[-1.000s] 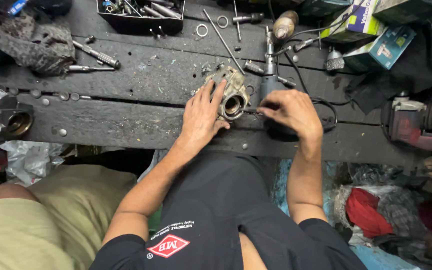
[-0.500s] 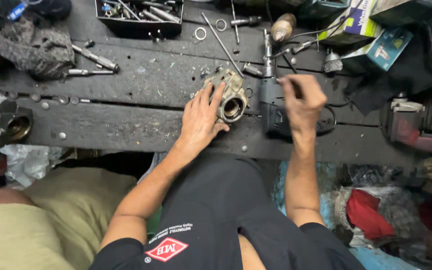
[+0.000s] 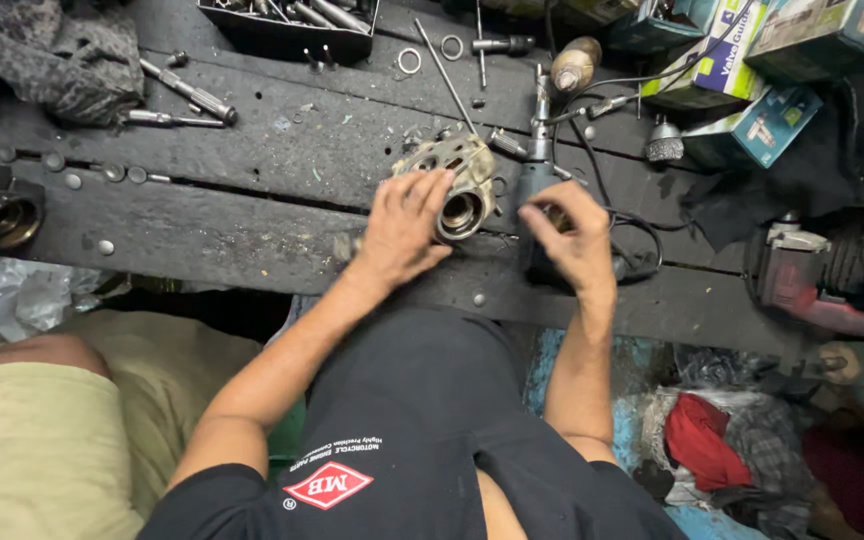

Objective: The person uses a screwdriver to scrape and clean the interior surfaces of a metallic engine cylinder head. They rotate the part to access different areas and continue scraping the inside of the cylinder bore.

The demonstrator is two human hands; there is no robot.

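Near the frame's centre, the left hand (image 3: 404,228) lies with fingers spread on a grey metal engine casting (image 3: 457,185), its grip pressing that part against the dark wooden counter (image 3: 252,225). Just right of it, the right hand (image 3: 572,232) is clenched around a dark power tool (image 3: 535,195). Beyond, at upper left, a tray of tools (image 3: 287,28); at upper right, cardboard boxes (image 3: 742,75).

The table (image 3: 202,225) is looking like rough, matt, dark-stained wood planks. The housing (image 3: 462,185) is showing dull, grimy cast metal with a smoother bore. The tool (image 3: 534,190) is looking matt dark. The rag (image 3: 42,55) is lying as coarse cloth; the boxes (image 3: 742,70) are gleaming as glossy card.
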